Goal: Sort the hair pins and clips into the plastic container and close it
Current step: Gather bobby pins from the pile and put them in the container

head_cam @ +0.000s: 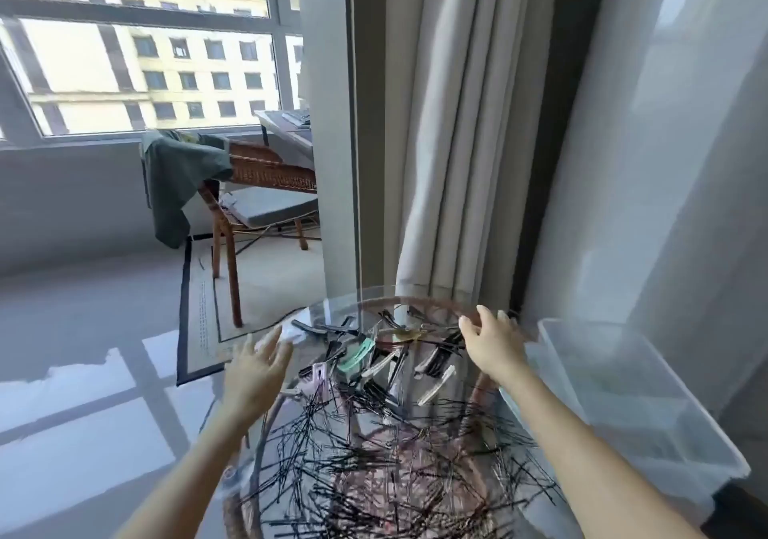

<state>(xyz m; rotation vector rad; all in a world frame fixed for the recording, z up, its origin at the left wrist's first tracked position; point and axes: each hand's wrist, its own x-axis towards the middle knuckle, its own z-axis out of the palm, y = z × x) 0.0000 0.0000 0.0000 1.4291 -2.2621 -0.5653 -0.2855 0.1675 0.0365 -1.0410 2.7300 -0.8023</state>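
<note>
A heap of thin black hair pins [374,455] covers the near part of a round glass table [328,310]. Behind the pins lie several bigger clips, among them a mint green clip [356,356], a pink clip [318,374] and a white clip [436,385]. A clear plastic container [631,393] stands open at the table's right edge, nothing visible inside. My left hand [255,372] hovers over the table's left rim with fingers spread. My right hand [490,339] hovers over the far right clips, fingers apart. Both hands hold nothing.
A wicker chair [249,189] with a green cloth [178,177] draped on it stands on a rug at the back left. Grey curtains [457,123] hang right behind the table. A white wall rises behind the container. Glossy floor lies to the left.
</note>
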